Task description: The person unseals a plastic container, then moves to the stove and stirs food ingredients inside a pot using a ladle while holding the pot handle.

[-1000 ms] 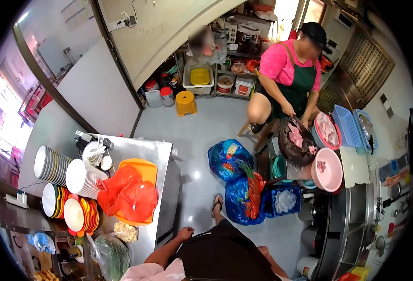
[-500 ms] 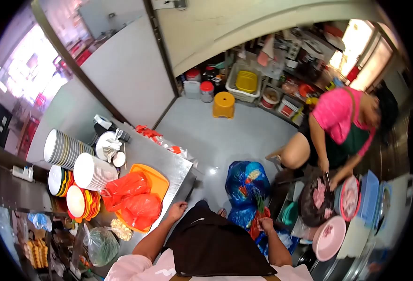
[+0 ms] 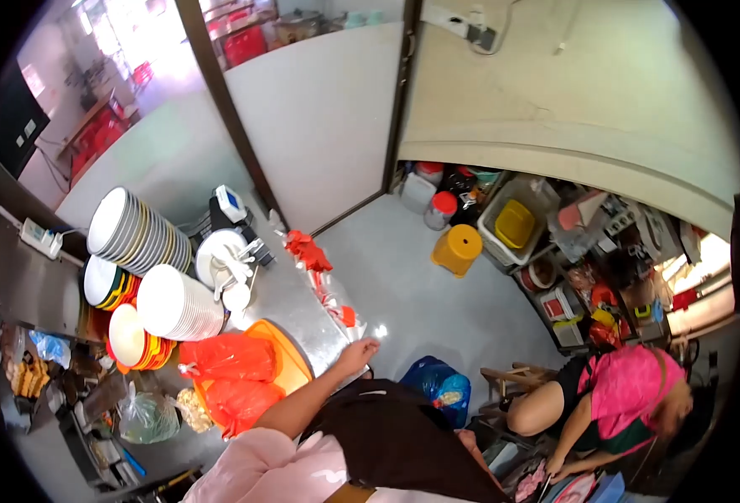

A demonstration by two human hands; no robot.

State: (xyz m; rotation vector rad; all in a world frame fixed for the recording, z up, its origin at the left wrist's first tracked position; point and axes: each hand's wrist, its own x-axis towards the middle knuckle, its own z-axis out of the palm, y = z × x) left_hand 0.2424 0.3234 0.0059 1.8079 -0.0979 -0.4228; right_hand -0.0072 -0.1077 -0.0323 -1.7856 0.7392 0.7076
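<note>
My left hand [image 3: 355, 356] is at the corner of the steel table [image 3: 282, 293], its fingers curled together. It is close to the red and white plastic bags [image 3: 328, 289] along the table's edge; whether it grips anything, I cannot make out. Of my right arm only a strip of skin [image 3: 474, 446] shows beside my dark apron [image 3: 403, 432], and its fingers are hidden. Left of my left forearm lies an orange tray [image 3: 293, 362] with red plastic bags [image 3: 236, 359] in it. A stuffed blue plastic bag [image 3: 438, 390] stands on the floor ahead of me.
Stacked white plates [image 3: 177, 303] and bowls crowd the table's left side. A yellow stool [image 3: 456, 250] stands on the grey floor [image 3: 386, 260]. At right, a co-worker in a pink shirt [image 3: 625, 386] sits low, hands over meat. Packed shelves [image 3: 563, 268] line the back.
My view has swung left, so the co-worker and meat slid to the lower right. My left hand has moved forward along the table's edge. My right hand, earlier on a red bag with green stalks, is now hidden.
</note>
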